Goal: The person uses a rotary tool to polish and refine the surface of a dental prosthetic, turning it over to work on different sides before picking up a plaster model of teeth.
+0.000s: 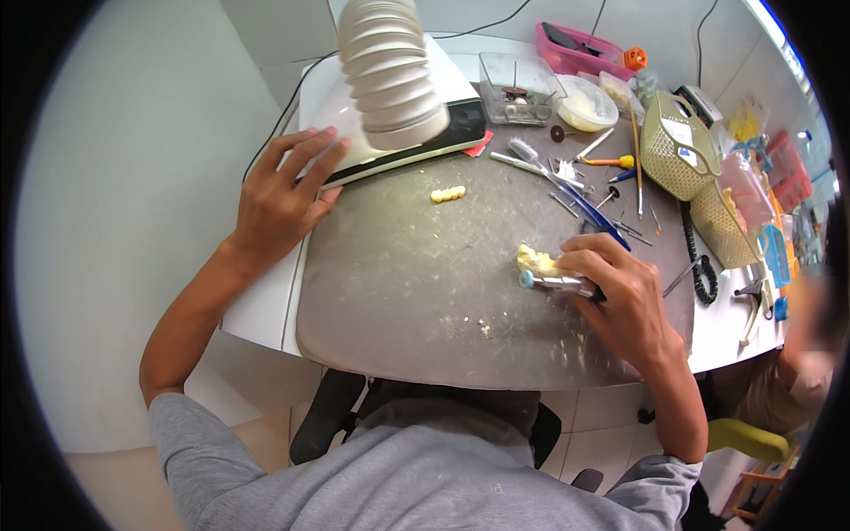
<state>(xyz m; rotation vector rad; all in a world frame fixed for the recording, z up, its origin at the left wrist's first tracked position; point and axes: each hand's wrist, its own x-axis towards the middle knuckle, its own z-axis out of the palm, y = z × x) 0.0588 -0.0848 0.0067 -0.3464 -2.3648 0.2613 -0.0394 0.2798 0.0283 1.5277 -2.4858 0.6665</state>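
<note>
My left hand (pixel 283 181) rests on the front left corner of a white box-shaped unit (pixel 328 111) with a dark front strip, its fingers stretched out. It holds nothing. On the right of the grey work mat, my right hand (pixel 615 288) is closed around a yellow dental cast (pixel 536 260). Under the cast shows a silvery part with a light-blue round end (pixel 526 280); I cannot tell whether it belongs to the cast or is a separate tool. A short row of yellowish tooth crowns (pixel 448 194) lies between my hands, touched by neither.
A ribbed white hose (pixel 394 75) hangs over the unit. Behind my right hand lie a blue-handled brush (pixel 567 190) and several small tools. A clear tray (pixel 518 88), a pink basket (pixel 584 53) and woven baskets (pixel 668 146) stand farther back. Another person (pixel 797 354) sits at right.
</note>
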